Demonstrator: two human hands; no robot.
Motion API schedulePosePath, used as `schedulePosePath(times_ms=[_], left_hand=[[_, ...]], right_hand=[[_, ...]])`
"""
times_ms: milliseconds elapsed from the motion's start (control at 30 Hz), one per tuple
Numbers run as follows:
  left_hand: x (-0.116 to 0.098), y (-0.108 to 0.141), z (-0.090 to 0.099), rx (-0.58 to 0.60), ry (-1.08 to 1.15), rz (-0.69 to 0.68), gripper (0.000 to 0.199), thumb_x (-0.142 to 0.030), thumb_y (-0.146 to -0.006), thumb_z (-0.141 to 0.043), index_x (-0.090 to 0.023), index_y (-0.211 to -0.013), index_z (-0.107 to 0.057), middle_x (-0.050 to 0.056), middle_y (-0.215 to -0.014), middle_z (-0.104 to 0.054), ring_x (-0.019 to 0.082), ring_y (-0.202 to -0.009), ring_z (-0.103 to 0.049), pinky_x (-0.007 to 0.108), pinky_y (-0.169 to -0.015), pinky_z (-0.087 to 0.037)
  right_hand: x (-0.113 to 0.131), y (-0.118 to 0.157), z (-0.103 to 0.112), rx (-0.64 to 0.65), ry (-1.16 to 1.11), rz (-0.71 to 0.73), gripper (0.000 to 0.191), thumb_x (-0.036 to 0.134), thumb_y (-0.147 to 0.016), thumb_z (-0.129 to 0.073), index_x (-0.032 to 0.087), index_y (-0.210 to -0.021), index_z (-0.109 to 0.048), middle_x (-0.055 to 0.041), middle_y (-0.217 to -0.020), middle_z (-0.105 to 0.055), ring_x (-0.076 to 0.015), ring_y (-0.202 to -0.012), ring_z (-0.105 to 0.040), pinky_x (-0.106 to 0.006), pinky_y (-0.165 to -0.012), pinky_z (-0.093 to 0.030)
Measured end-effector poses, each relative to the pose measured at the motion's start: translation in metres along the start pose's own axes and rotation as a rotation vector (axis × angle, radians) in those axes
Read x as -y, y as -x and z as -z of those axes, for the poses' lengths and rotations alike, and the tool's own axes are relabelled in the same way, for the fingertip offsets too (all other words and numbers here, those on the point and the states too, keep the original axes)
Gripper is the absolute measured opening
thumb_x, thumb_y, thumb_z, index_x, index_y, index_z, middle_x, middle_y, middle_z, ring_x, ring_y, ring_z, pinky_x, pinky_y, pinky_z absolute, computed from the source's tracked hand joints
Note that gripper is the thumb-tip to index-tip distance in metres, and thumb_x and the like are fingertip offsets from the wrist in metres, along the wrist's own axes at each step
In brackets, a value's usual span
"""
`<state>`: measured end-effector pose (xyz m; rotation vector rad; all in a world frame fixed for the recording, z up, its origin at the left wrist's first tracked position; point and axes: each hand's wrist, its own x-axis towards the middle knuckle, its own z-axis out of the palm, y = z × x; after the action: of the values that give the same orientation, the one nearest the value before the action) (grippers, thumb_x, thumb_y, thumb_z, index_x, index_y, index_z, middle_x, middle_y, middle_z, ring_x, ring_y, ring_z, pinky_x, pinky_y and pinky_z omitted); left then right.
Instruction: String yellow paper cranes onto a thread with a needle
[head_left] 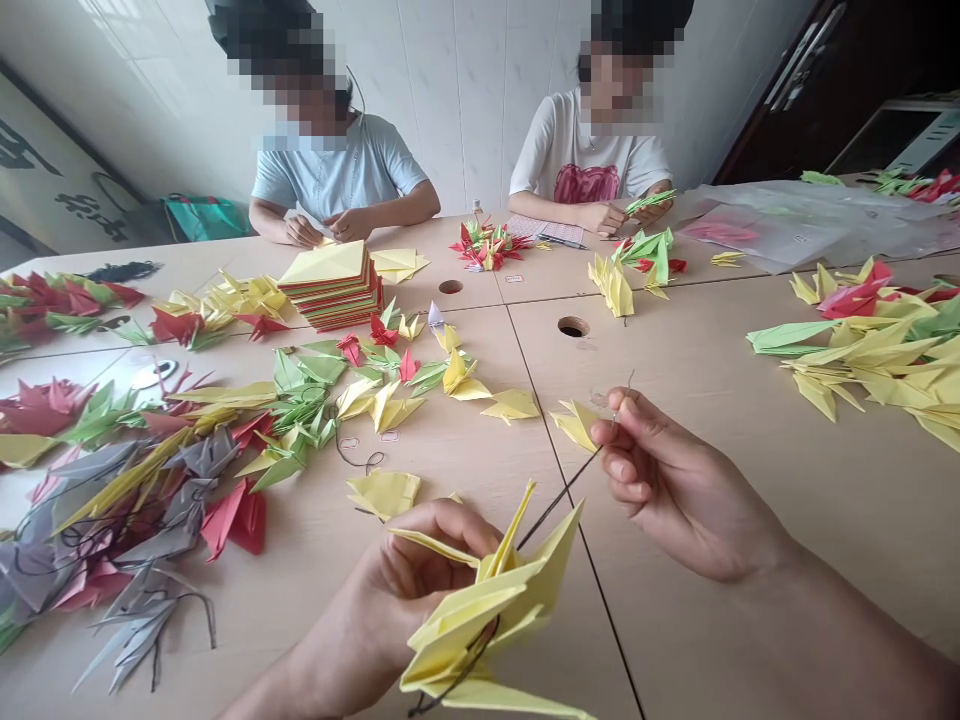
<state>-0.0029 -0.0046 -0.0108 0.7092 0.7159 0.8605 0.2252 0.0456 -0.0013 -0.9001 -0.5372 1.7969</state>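
Two co-workers [330, 160] are counted seated across the bench [750, 480]. Two round holes [573, 327] are noted in its top. One stack of square paper [334, 285] is recorded. One yellow folded crane [487, 600] and one dark thread [559, 497] are held in two hands [405, 590]. The loose folded cranes [315, 400] are too many to be counted.

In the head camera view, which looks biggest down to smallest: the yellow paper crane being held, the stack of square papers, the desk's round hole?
1. yellow paper crane, though nearness to the camera inflates it
2. stack of square papers
3. round hole
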Motion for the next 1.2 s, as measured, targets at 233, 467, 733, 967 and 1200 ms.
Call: schedulePosePath(times_ms=[233,467,733,967,1200], left_hand=[[0.002,0.005,0.002,-0.019,-0.097,0.03,0.018,-0.021,-0.062,-0.085,-0.021,-0.073,-0.071,0.001,-0.071,-0.07,0.01,-0.057,-0.062,0.017,-0.052,-0.05],[-0.002,0.002,0.008,0.078,-0.101,-0.085,0.012,-0.016,-0.075,-0.074,-0.025,-0.081,-0.068,-0.002,-0.078,-0.062,0.008,-0.068,-0.056,0.016,-0.06,-0.046],[-0.004,0.004,0.007,0.087,-0.173,-0.135,0.01,-0.017,-0.076,-0.072,-0.023,-0.08,-0.066,-0.001,-0.076,-0.059,0.011,-0.07,-0.052,0.018,-0.059,-0.043],[0.0,0.004,0.011,0.103,-0.177,-0.09,0.01,-0.016,-0.078,-0.07,-0.024,-0.082,-0.064,-0.001,-0.08,-0.059,0.011,-0.071,-0.052,0.018,-0.06,-0.044],[0.0,0.005,0.012,0.096,-0.184,-0.091,0.013,-0.013,-0.077,-0.071,-0.023,-0.082,-0.065,-0.001,-0.081,-0.059,0.01,-0.072,-0.053,0.017,-0.061,-0.043]], right_hand=[[0.003,0.0,0.003,-0.031,0.127,0.146,0.022,0.033,-0.074,-0.075,0.026,-0.079,-0.055,0.0057,-0.074,-0.07,-0.0069,-0.053,-0.06,-0.013,-0.042,-0.045],[0.001,0.003,0.003,0.054,0.147,0.195,0.015,0.033,-0.079,-0.071,0.026,-0.081,-0.057,0.0054,-0.08,-0.067,-0.0055,-0.057,-0.059,-0.013,-0.045,-0.044],[0.004,0.001,0.003,-0.015,0.145,0.272,0.014,0.032,-0.078,-0.071,0.026,-0.078,-0.058,0.0054,-0.078,-0.063,-0.0053,-0.056,-0.053,-0.014,-0.044,-0.039],[0.013,-0.005,0.009,-0.105,-0.012,0.291,0.015,0.026,-0.074,-0.075,0.026,-0.076,-0.06,0.0056,-0.075,-0.067,-0.0044,-0.055,-0.054,-0.01,-0.044,-0.042],[0.03,-0.016,0.026,-0.194,-0.118,0.299,0.009,0.02,-0.078,-0.069,0.025,-0.074,-0.062,0.0038,-0.076,-0.07,-0.0026,-0.049,-0.054,-0.007,-0.039,-0.042]])
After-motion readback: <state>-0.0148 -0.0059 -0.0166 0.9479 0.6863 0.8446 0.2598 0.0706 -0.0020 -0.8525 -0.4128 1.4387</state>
